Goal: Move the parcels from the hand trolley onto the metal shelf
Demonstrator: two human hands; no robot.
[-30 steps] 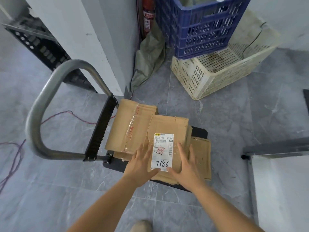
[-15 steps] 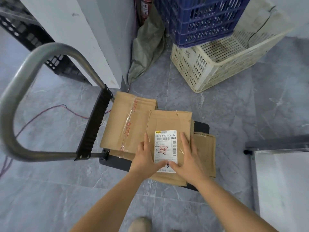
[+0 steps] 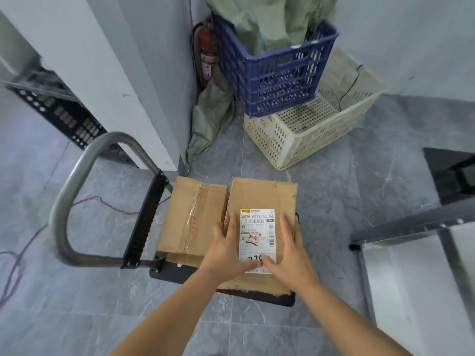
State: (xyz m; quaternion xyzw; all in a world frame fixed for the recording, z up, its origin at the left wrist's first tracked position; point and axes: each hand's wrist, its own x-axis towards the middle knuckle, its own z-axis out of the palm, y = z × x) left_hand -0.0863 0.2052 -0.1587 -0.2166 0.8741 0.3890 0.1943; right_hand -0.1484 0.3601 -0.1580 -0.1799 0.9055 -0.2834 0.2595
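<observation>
Hands lie flat on the labelled parcel (image 3: 262,201), the left hand (image 3: 228,249) along its left edge and the right hand (image 3: 290,253) on the right half, thumbs meeting over the shipping label (image 3: 257,235). Fingers are spread and pressing on its top; whether they hook under any edge I cannot tell. The parcel sits on the hand trolley (image 3: 259,300), touching a second taped parcel (image 3: 190,214) to its left, nearer the handle (image 3: 77,181). Its long axis runs away from the person. The metal shelf (image 3: 401,229) stands well off to the right, so the right hand is nearer and the lift likely swings rightward.
</observation>
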